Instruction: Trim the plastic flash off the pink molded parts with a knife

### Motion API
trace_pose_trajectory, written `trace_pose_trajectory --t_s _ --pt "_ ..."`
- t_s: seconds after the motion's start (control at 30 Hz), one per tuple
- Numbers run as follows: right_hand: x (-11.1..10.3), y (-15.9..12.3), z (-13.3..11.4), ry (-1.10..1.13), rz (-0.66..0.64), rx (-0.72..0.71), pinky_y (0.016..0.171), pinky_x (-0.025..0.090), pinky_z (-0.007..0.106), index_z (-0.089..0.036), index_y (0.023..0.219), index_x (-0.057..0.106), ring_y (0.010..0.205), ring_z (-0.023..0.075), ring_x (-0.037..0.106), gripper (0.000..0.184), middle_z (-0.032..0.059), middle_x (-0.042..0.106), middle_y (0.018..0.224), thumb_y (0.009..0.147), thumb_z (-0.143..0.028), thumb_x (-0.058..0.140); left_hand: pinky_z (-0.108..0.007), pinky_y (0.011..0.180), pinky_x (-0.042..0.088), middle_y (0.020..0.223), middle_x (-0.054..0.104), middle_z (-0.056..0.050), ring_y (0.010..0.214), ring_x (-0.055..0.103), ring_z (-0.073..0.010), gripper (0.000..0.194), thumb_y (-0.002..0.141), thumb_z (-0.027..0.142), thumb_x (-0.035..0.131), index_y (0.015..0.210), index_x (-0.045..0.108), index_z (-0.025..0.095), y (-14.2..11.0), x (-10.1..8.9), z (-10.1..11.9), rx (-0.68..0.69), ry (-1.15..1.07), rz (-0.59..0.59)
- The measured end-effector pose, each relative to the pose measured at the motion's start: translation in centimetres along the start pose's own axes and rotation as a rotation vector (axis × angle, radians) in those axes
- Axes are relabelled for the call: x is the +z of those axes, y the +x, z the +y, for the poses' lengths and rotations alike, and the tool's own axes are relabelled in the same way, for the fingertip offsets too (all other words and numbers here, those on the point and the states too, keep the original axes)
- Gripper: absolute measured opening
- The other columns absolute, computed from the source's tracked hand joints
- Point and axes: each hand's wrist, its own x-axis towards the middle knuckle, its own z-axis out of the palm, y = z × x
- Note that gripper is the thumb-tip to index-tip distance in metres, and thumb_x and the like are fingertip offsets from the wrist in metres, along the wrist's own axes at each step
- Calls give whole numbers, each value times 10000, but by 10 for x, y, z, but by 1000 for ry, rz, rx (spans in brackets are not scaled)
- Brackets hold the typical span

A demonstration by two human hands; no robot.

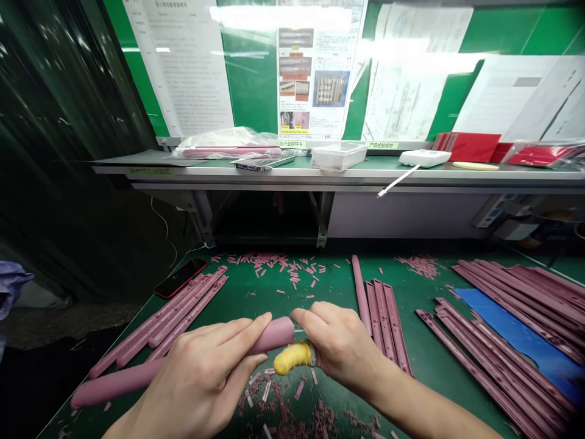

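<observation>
My left hand (201, 372) wraps round a long pink plastic bar (132, 378) that lies slantwise over the green table, its rounded end (281, 332) pointing right. My right hand (336, 341) is closed right at that end, with a yellow rubber cot (290, 358) on the thumb. What its fingers pinch is hidden. Small pink offcuts (274, 390) lie scattered under both hands.
Piles of pink bars lie at the left (183, 311), middle (384, 311) and right (516, 329), the right ones partly on a blue sheet (516, 332). A phone (180, 277) lies far left. More offcuts (278, 265) litter the back. A raised shelf (338, 174) holds a plastic box and papers.
</observation>
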Motion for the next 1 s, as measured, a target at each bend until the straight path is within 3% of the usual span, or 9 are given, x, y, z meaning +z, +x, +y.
trace_pose_trajectory --t_s 0.13,0.3,0.47,0.63,0.7,0.77,0.83,0.9,1.0 --pt "2 1 4 12 -24 19 510 210 283 -180 744 535 562 140 375 336 8 468 631 987 -253 314 -244 788 560 1114 679 -36 938 670 -171 478 884 221 549 1355 470 232 -1 6 2 -75 -43 -19" --pt "9 -1 2 13 38 20 510 191 283 -188 648 473 541 133 336 360 -3 438 591 979 -222 335 -216 758 579 1056 713 -2 918 696 -178 449 854 290 586 1300 538 275 -4 18 10 -246 -101 64" --pt "18 0 2 -17 47 101 526 212 279 -182 743 549 571 140 388 329 16 491 638 987 -270 346 -220 747 588 1058 727 -1 911 708 -191 424 848 323 590 1270 579 283 -5 27 13 -349 -165 111" --pt "26 5 4 -21 35 118 522 210 278 -186 709 549 566 135 386 335 16 500 638 974 -261 359 -260 727 594 1155 695 -3 966 690 -223 426 853 333 581 1279 572 329 -2 31 7 -481 -340 45" --pt "30 8 2 111 11 145 522 231 264 -186 689 540 563 126 393 338 5 501 629 970 -290 384 -308 805 578 1199 673 -12 1026 664 -238 426 865 322 567 1291 562 335 1 36 4 -539 -438 33" --pt "35 11 -1 395 0 237 548 294 236 -185 703 537 586 116 432 336 -6 518 641 971 -338 405 -360 899 535 1255 637 -34 1109 616 -256 459 868 296 567 1325 533 322 4 44 4 -569 -596 46" --pt "40 11 1 698 41 407 567 346 219 -182 708 516 597 108 456 342 -16 517 641 969 -380 417 -360 857 549 1237 638 -55 1086 618 -264 609 829 242 617 1405 431 317 1 57 6 -576 -809 21" --pt "43 6 9 878 140 616 504 336 210 -180 723 505 536 96 414 347 -33 465 601 950 -435 442 -307 696 576 1089 685 -58 888 673 -230 750 782 199 666 1450 344 315 -5 73 9 -586 -1030 -33" --pt "43 -4 25 925 239 819 412 272 211 -174 831 549 449 86 322 363 -57 383 557 915 -516 463 -212 446 489 815 677 -29 499 590 -109 634 774 258 694 1371 481 258 -12 93 7 -707 -1303 28"
